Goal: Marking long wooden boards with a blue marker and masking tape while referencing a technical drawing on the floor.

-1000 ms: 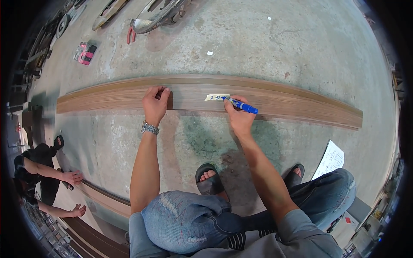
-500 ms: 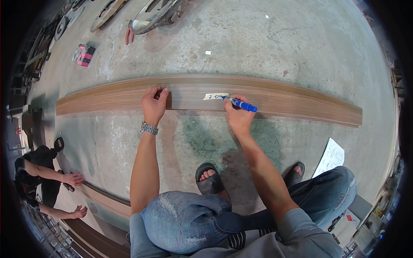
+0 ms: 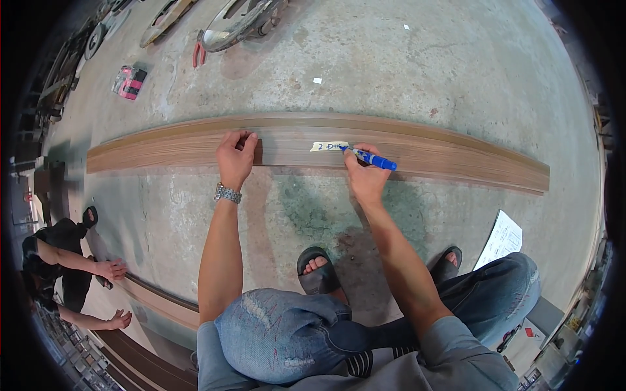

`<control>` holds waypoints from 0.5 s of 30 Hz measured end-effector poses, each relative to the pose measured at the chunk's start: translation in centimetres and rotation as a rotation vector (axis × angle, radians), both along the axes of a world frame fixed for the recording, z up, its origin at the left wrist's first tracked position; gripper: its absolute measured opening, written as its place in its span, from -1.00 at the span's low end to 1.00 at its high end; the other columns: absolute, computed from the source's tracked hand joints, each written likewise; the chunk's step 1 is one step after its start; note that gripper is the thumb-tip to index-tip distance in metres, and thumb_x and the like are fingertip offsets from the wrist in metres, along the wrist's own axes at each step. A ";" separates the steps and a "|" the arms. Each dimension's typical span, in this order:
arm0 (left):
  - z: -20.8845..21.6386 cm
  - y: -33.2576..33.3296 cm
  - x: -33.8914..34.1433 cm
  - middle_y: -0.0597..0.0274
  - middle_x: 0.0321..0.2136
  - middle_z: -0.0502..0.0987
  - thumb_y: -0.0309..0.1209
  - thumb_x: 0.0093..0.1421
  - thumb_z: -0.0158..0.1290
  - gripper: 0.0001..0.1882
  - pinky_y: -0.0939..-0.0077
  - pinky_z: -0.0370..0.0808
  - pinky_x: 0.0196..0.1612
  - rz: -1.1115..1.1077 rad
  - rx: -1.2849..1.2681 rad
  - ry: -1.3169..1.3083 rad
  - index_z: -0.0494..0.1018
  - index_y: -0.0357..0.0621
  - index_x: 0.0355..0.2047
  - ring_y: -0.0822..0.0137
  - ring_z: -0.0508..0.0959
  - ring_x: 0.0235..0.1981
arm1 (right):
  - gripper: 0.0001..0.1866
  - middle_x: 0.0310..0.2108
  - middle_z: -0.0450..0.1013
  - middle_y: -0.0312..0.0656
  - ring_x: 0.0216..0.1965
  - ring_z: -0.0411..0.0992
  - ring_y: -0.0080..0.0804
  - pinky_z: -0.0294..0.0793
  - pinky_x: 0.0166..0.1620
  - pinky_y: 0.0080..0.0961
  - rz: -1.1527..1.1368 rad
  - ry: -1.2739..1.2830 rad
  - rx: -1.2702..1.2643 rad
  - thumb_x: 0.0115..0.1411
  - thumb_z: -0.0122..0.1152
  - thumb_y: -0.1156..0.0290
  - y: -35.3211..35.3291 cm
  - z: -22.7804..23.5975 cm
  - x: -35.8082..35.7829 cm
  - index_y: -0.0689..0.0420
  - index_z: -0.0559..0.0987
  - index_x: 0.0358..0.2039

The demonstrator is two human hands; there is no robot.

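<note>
A long wood-grain board (image 3: 450,155) lies across the floor in front of me. Stuck on its middle is a short strip of pale yellow tape (image 3: 317,147) with blue handwriting on it. My right hand (image 3: 367,176) pinches a blue marker pen (image 3: 383,161), its tip touching the right end of the tape. To the left of the tape, my left hand (image 3: 235,161) rests against the board, fingers curled and thumb pressed to them. Whatever it might hold is hidden. A metal watch is on that wrist.
Beyond the board lie red-handled pliers (image 3: 199,55), a pink and black package (image 3: 130,83) and oval frame-like pieces (image 3: 238,26). A paper sheet with drawings (image 3: 501,240) lies at my right. Another person's hands (image 3: 112,270) are over more boards (image 3: 156,298) at lower left.
The marker pen has moved slightly right along the tape in my right hand, and more blue writing shows. My left hand keeps its place on the board.
</note>
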State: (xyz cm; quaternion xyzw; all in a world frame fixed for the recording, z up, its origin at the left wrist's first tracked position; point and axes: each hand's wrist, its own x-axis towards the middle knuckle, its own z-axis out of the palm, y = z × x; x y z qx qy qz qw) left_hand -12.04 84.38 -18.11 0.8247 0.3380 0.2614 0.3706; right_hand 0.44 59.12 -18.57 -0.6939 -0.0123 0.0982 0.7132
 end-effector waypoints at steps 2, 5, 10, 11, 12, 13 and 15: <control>0.0 -0.1 0.1 0.22 -0.47 0.54 -0.38 0.15 0.27 -0.82 0.54 0.45 -0.39 0.004 -0.006 0.004 0.62 -0.26 -0.33 0.43 0.46 -0.53 | -0.86 -0.52 0.45 -0.43 -0.51 0.33 -0.73 0.30 -0.46 -0.70 0.024 -0.015 -0.012 0.07 0.40 0.56 -0.1 0.0 0.2 0.20 0.59 -0.37; 0.2 -0.6 0.9 0.22 -0.48 0.54 -0.38 0.15 0.27 -0.82 0.54 0.45 -0.39 0.002 -0.009 -0.007 0.62 -0.26 -0.33 0.43 0.46 -0.53 | -0.87 -0.53 0.44 -0.41 -0.51 0.34 -0.72 0.31 -0.46 -0.70 0.075 -0.064 -0.081 0.09 0.39 0.56 -0.7 0.1 1.0 0.20 0.59 -0.35; 0.9 -0.2 -0.4 0.21 -0.44 0.56 -0.38 0.16 0.26 -0.80 0.54 0.47 -0.36 0.008 -0.020 0.048 0.62 -0.28 -0.29 0.44 0.50 -0.49 | -0.89 -0.55 0.47 -0.33 -0.55 0.37 -0.66 0.40 -0.45 -0.67 -0.021 0.134 0.136 0.22 0.31 0.54 -1.7 3.3 3.3 0.24 0.56 -0.27; 1.3 -0.5 -1.1 0.20 -0.42 0.58 -0.38 0.17 0.25 -0.79 0.54 0.49 -0.33 0.016 -0.144 -0.009 0.61 -0.28 -0.27 0.45 0.52 -0.46 | -0.89 -0.55 0.47 -0.33 -0.55 0.37 -0.66 0.40 -0.45 -0.67 -0.005 0.138 0.134 0.22 0.31 0.54 -1.6 5.0 4.3 0.24 0.56 -0.27; 1.5 -0.8 -2.0 0.19 -0.40 0.60 -0.38 0.18 0.25 -0.77 0.55 0.50 -0.31 0.033 -0.267 -0.065 0.60 -0.29 -0.24 0.46 0.54 -0.44 | -0.89 -0.56 0.48 -0.31 -0.56 0.38 -0.64 0.42 -0.46 -0.60 0.163 -0.059 -0.001 0.24 0.30 0.51 -1.3 6.7 5.5 0.25 0.55 -0.27; 1.5 -1.0 -3.3 0.19 -0.40 0.60 -0.38 0.18 0.25 -0.77 0.55 0.50 -0.31 0.069 -0.261 -0.055 0.60 -0.29 -0.24 0.46 0.54 -0.44 | -0.87 -0.57 0.49 -0.30 -0.56 0.40 -0.63 0.43 -0.47 -0.54 0.340 -0.254 -0.122 0.26 0.28 0.47 -0.5 8.4 6.6 0.27 0.55 -0.27; 1.9 -2.3 -6.9 0.17 -0.39 0.63 -0.37 0.20 0.24 -0.75 0.54 0.52 -0.29 0.121 -0.046 0.060 0.58 -0.30 -0.20 0.47 0.56 -0.43 | -0.81 -0.58 0.51 -0.15 -0.58 0.47 -0.38 0.44 -0.46 -0.34 0.730 -0.543 -0.433 0.29 0.23 0.38 0.8 13.1 8.5 0.27 0.53 -0.30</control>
